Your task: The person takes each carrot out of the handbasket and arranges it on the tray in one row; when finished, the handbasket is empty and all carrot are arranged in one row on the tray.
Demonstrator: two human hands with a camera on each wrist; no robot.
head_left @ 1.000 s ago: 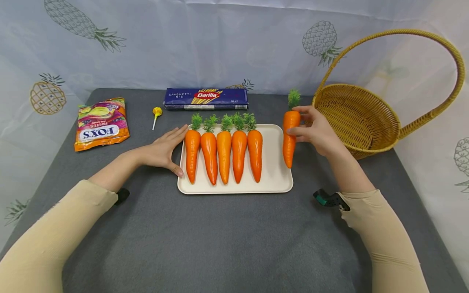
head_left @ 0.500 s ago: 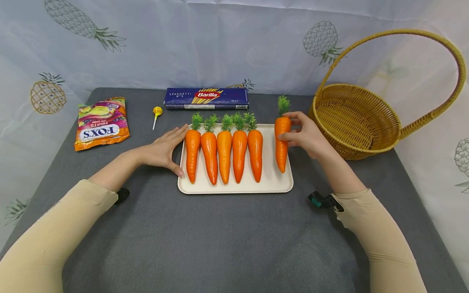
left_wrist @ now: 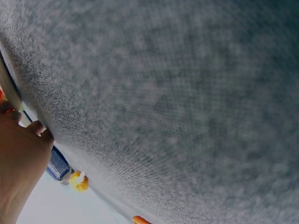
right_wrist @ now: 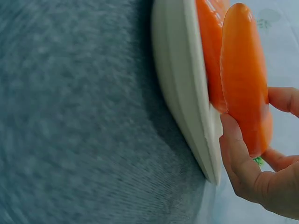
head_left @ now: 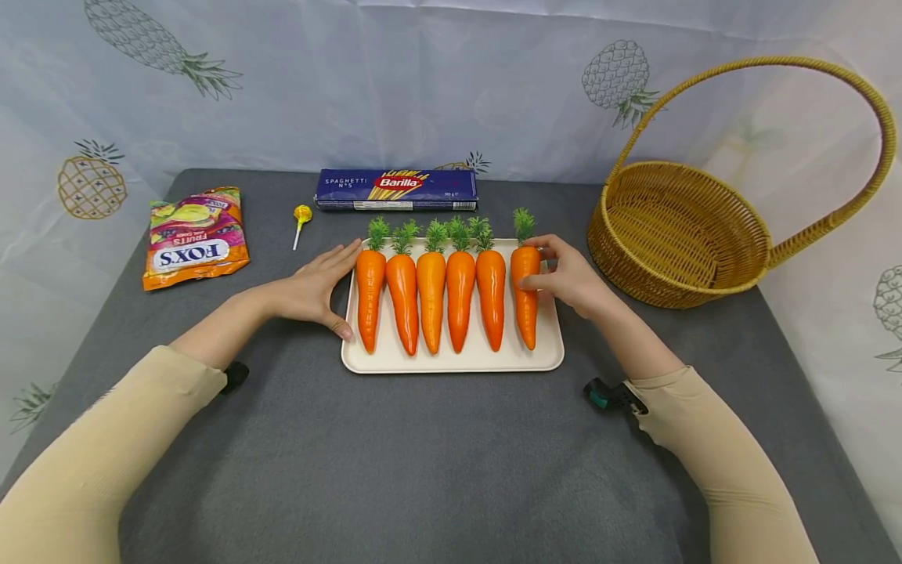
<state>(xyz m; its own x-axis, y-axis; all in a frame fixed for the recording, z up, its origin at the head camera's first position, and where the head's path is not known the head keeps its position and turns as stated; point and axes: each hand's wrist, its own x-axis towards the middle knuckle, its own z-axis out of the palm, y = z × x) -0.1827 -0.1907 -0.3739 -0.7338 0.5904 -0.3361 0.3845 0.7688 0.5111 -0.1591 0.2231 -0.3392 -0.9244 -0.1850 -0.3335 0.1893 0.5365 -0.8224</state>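
My right hand (head_left: 569,278) pinches an orange carrot (head_left: 524,313) with green leafy tops between thumb and fingers, over the right part of the cream tray (head_left: 550,356). In the right wrist view, this carrot (right_wrist: 245,65) stands close above the tray's rim (right_wrist: 180,79), overlapping another one. Several more carrots (head_left: 431,298) lie side by side along the tray, tips toward me and tops at the far rim. At the tray's left edge rests my left hand (head_left: 310,290), fingers extended and thumb spread, gripping nothing.
A wicker basket (head_left: 680,227) with a tall handle stands right of the tray. Behind the tray lies a blue spaghetti box (head_left: 396,190). Toward the left are a yellow lollipop (head_left: 302,215) and a candy bag (head_left: 195,239). A patterned curtain (head_left: 423,86) hangs at the back.
My right hand has brought its carrot leftward and nearer, from the tray's right edge to beside the row of carrots. My left hand has stayed put.
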